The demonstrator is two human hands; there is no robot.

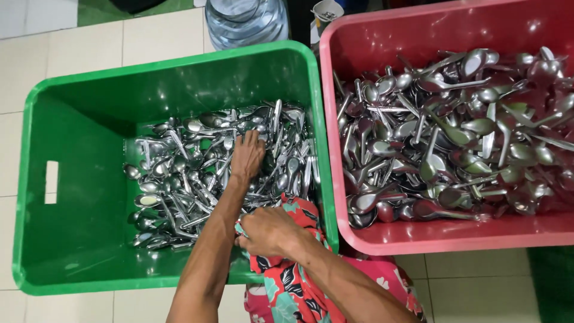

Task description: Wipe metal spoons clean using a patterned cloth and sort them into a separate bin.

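Green crate (78, 179), left: spoon pile (179, 185) in far-right part; items too tangled to tell apart.
Left hand (247, 157): palm down on pile, fingers dug among spoons, so can't tell if it's holding any.
Right hand (269, 230), near edge: closed on floral cloth (293, 287); cloth partly hidden by arm.
Red crate (430, 236), right: full of spoons (454, 131), cut off at right edge.
Far: clear water jug (245, 21), top cropped.
Floor (155, 36): pale tiles.
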